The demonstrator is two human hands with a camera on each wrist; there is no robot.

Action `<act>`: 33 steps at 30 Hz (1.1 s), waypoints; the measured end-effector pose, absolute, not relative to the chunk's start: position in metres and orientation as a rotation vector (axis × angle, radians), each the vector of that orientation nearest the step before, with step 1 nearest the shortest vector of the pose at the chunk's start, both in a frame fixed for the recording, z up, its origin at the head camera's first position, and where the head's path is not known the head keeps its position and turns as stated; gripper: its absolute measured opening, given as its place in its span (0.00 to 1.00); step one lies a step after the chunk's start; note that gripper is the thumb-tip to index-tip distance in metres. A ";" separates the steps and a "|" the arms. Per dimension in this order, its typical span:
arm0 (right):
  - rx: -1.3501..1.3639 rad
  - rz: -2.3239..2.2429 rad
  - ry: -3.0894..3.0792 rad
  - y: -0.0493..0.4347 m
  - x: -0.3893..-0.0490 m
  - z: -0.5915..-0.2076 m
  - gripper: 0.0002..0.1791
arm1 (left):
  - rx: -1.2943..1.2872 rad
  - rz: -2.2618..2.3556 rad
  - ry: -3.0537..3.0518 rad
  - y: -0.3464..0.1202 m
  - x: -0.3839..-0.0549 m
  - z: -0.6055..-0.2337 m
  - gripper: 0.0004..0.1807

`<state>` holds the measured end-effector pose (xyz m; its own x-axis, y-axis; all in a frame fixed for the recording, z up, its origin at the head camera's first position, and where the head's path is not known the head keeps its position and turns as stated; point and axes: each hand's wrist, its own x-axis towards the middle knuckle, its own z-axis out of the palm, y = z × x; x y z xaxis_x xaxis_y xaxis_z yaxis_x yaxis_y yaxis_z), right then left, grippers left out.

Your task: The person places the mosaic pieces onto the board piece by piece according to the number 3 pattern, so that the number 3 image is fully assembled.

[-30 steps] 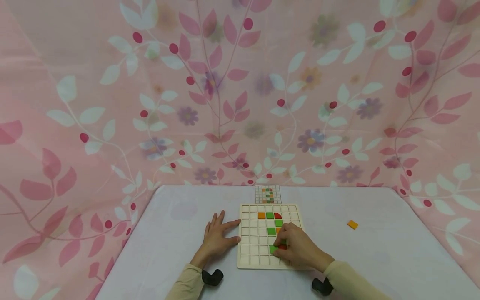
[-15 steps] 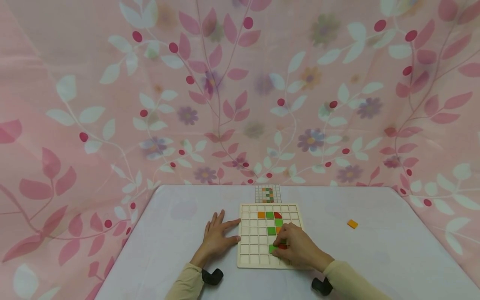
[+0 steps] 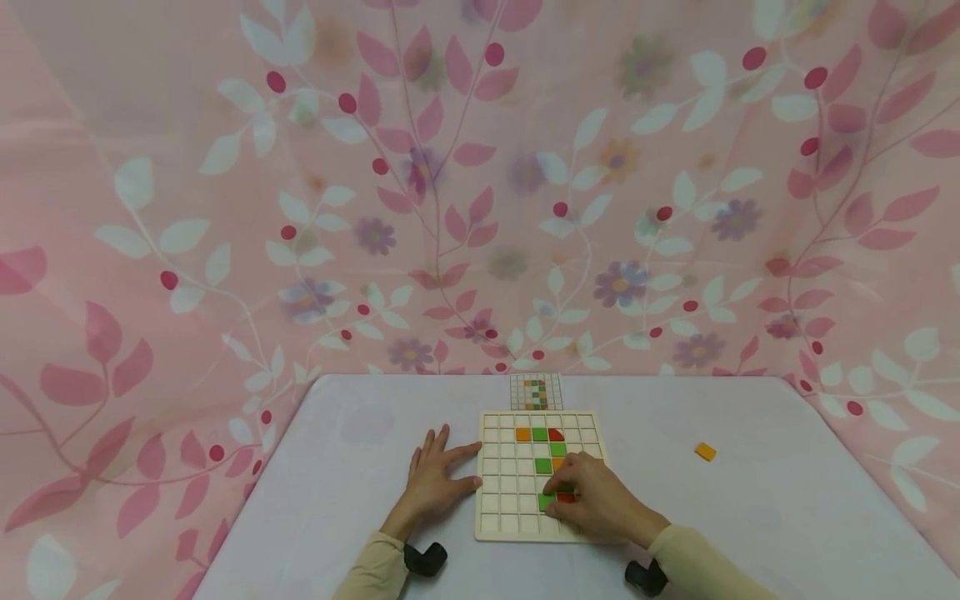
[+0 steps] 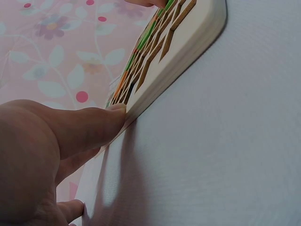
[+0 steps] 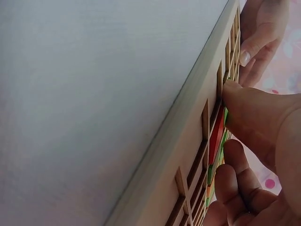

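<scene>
A pale wooden grid board (image 3: 510, 523) lies flat on the table. My left hand (image 3: 438, 483) rests beside it with fingers spread, thumb and index fingertips at its left edge. In the left wrist view, the thumb (image 4: 94, 122) presses the board's side. My right hand (image 3: 596, 496) is over the lower right of the board, its thumb and fingertip pinching a green square tile (image 3: 546, 502) in a lower cell. A red tile (image 3: 566, 497) sits just right of it, partly hidden by the fingers. Higher up are an orange tile (image 3: 523, 434), green tiles (image 3: 540, 434) and a red quarter-round tile (image 3: 556, 434).
A small printed card (image 3: 516, 402) with a coloured grid pattern lies against the board's far edge. One loose orange tile (image 3: 705, 452) is on the white table (image 3: 750, 508) to the right. A pink floral cloth (image 3: 480, 208) hangs behind the table.
The head view has tipped very slightly, so everything sits a little lower. The right fingertips shift only slightly at the green tile; the left hand stays at the board's edge.
</scene>
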<state>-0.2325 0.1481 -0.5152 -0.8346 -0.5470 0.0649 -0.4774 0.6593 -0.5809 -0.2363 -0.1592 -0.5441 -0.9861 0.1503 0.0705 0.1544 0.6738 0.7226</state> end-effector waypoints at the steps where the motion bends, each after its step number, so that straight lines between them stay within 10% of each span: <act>1: -0.855 -0.916 2.752 0.148 -0.232 -0.515 0.10 | -0.264 -1.242 -2.867 -0.159 -0.236 -0.543 0.30; 33: -0.462 -0.781 3.282 0.303 -0.246 -0.504 0.33 | -0.247 -1.247 -2.884 -0.159 -0.235 -0.541 0.29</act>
